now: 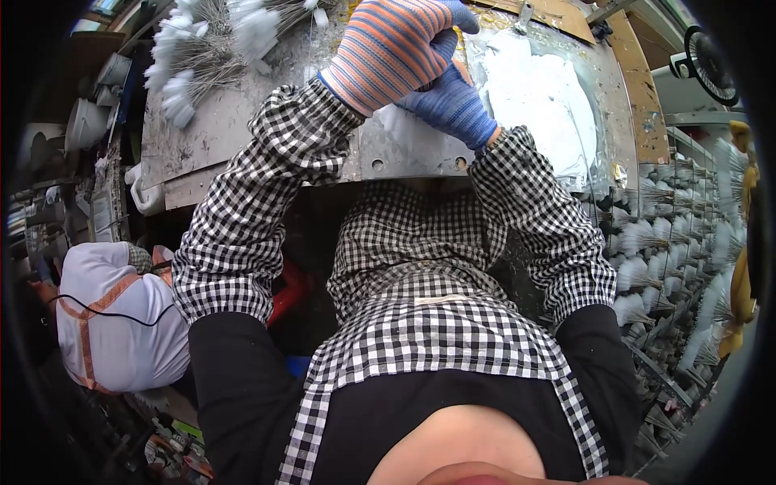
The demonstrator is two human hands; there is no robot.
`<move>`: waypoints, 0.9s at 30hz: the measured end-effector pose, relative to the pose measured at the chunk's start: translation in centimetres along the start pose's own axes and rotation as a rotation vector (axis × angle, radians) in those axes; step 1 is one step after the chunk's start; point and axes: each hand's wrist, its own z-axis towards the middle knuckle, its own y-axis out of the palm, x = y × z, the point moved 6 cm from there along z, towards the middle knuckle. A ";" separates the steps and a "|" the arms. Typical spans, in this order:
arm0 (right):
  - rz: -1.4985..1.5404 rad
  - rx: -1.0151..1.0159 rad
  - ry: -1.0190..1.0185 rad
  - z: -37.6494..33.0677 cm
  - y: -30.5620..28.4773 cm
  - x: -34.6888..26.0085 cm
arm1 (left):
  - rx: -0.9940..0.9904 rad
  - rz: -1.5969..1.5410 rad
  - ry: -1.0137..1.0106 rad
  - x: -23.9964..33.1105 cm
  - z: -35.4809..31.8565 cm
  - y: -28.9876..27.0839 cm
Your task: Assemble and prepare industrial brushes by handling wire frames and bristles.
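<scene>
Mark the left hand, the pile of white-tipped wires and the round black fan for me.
Left hand (392, 52), head view: on its gloved back.
Pile of white-tipped wires (214, 69), head view: on the wire stems.
Round black fan (713, 66), head view: middle of its grille.

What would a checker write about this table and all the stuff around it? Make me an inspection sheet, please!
Surface: grey table, stained.
Job's things: white brushes piled far left; white layer on the right.
Clutter: brown sheet, far right corner.
Hands: gloved left hand and right hand meet over the table; anything held is hidden.
Cables: black cord across the back of a person, left.
Surroundings: fan and brush rows, right.
</scene>
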 end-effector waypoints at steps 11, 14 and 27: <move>0.156 -0.149 0.204 0.5 -0.8 -0.1 | -0.037 -0.033 -0.082 -1.1 2.2 1.5; 0.454 -0.062 0.128 0.7 -1.8 -0.4 | -0.039 0.007 -0.011 -1.0 3.9 2.5; -0.078 -0.030 -0.030 -0.7 1.0 0.8 | -0.011 0.030 0.055 0.7 -0.5 1.0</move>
